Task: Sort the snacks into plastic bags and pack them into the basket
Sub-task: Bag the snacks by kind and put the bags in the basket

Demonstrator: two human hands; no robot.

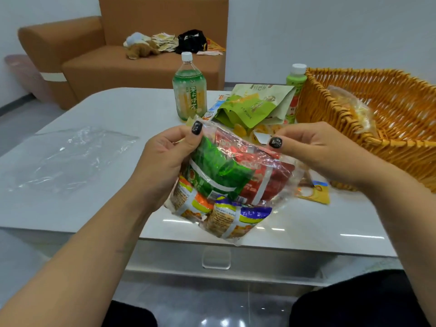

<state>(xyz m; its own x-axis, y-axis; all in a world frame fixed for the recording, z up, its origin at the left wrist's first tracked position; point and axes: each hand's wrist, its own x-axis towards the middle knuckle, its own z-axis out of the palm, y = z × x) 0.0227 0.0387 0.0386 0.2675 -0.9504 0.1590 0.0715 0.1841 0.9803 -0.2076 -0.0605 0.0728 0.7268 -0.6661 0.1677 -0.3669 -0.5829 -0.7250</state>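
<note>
A clear plastic bag [226, 185] stuffed with green, red, orange and purple snack packets hangs over the table's front edge. My left hand [169, 156] pinches its top left corner, and my right hand [313, 147] pinches the top right corner. The orange wicker basket [387, 138] stands at the right and holds one filled clear bag [354, 109]. Green snack pouches [254, 105] and small yellow packets [262, 132] lie behind the held bag. A yellow packet [316, 190] lies by the basket's near corner.
An empty clear plastic bag [70, 156] lies flat on the white table [118, 208] at the left. A tea bottle [190, 90] and a small green bottle [296, 86] stand at the back. A brown sofa [118, 62] with clutter sits beyond.
</note>
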